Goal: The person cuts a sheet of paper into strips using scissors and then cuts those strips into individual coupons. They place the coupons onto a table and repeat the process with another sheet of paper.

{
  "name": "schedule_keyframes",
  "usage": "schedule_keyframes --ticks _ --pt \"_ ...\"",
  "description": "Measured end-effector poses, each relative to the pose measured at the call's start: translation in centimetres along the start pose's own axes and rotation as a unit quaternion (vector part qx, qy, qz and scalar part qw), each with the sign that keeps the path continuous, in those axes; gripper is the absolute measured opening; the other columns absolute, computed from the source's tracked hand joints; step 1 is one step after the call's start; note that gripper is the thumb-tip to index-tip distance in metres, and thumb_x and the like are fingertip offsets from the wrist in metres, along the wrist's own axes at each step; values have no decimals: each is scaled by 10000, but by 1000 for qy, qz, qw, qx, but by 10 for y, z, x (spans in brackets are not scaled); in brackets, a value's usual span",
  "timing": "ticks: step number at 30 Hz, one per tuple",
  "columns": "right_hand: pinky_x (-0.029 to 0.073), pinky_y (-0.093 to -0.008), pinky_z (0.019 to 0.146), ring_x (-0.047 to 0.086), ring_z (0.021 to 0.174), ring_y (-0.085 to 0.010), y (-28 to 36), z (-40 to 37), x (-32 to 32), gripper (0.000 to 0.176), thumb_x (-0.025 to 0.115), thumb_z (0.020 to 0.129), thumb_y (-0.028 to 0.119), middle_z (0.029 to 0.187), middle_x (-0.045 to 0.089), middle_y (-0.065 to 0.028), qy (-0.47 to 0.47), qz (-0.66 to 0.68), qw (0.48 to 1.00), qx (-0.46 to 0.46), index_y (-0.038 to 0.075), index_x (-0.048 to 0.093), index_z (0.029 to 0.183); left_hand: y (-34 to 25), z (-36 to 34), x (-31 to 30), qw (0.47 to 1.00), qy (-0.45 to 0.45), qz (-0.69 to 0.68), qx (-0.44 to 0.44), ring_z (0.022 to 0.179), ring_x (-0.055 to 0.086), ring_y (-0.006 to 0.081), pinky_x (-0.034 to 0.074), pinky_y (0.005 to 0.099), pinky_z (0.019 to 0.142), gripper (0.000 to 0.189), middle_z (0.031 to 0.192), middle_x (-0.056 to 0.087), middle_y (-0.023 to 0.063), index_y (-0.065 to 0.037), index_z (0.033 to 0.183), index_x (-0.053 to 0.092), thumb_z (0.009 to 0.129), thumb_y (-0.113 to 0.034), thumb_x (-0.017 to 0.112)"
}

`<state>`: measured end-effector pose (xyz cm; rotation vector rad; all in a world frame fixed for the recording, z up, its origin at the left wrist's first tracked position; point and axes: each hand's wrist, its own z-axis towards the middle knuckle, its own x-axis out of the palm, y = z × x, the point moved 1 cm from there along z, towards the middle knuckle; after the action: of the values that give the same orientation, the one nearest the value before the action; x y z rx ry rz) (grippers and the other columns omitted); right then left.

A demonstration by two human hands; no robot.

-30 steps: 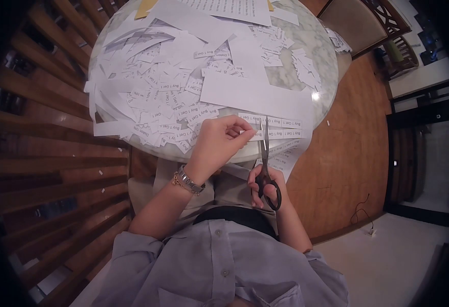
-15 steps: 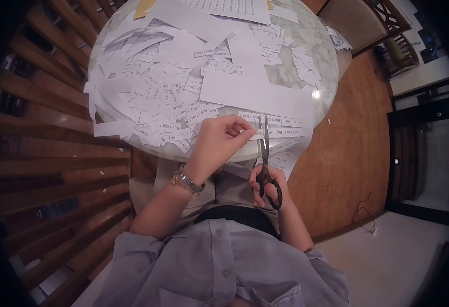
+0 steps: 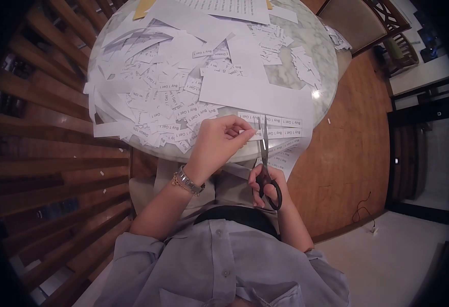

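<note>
My left hand is closed in a pinch on the left end of a printed paper strip marked "Buy 1 Get 1". In my right hand are scissors with black handles and metal blades, thumb and fingers in the loops. The blades point away from me, slightly apart, across the strip just right of my left fingertips. Another printed strip lies just beyond it. Under the strips, a printed sheet hangs over the table's near edge.
Many cut paper slips cover the left of the round marble table. A blank sheet lies mid-table, and a printed page at the far side. More slips are piled at right. A chair stands beyond.
The scissor blades have drawn very slightly closer together. Both hands and the strip have stayed almost where they were.
</note>
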<state>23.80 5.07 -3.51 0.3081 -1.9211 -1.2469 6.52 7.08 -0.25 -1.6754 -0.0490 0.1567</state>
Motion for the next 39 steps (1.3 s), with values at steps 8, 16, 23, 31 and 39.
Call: schedule_keyframes --ticks 8,16,23,31,39 --pt "362 -191 335 413 345 -72 -1 0 0 414 634 710 350 565 423 -7 -4 6 1000 -2 -7 451 812 -2 0 0 1000 1 4 -7 593 522 43 445 160 533 122 693 579 36 29 804 580 739 -71 606" --pt "372 -203 330 423 335 -77 0 0 1 327 617 738 269 570 444 -27 -32 -14 999 37 -7 451 796 -3 -1 -1 999 -8 -44 -13 612 524 45 449 161 541 128 696 575 34 27 810 580 737 -74 612" --pt "396 -209 337 426 331 -79 1 1 1 257 584 761 213 567 440 -31 -34 -23 998 53 -5 450 788 -18 -2 -29 997 -70 -18 19 622 522 47 436 159 546 132 685 565 25 33 812 580 734 -68 614" --pt "427 -215 363 428 332 -84 -5 1 -2 467 631 701 385 563 422 -23 24 65 998 -1 -32 446 803 -28 -4 -20 868 -149 365 302 990 470 261 349 384 861 245 1079 506 108 -27 955 564 711 -49 559" --pt "440 -220 375 443 348 -84 11 -39 -8 697 624 595 574 566 397 -24 -15 71 996 -41 -61 442 820 -14 -16 9 849 46 434 298 1048 447 223 319 390 907 376 1128 486 51 -55 1071 505 729 -190 583"
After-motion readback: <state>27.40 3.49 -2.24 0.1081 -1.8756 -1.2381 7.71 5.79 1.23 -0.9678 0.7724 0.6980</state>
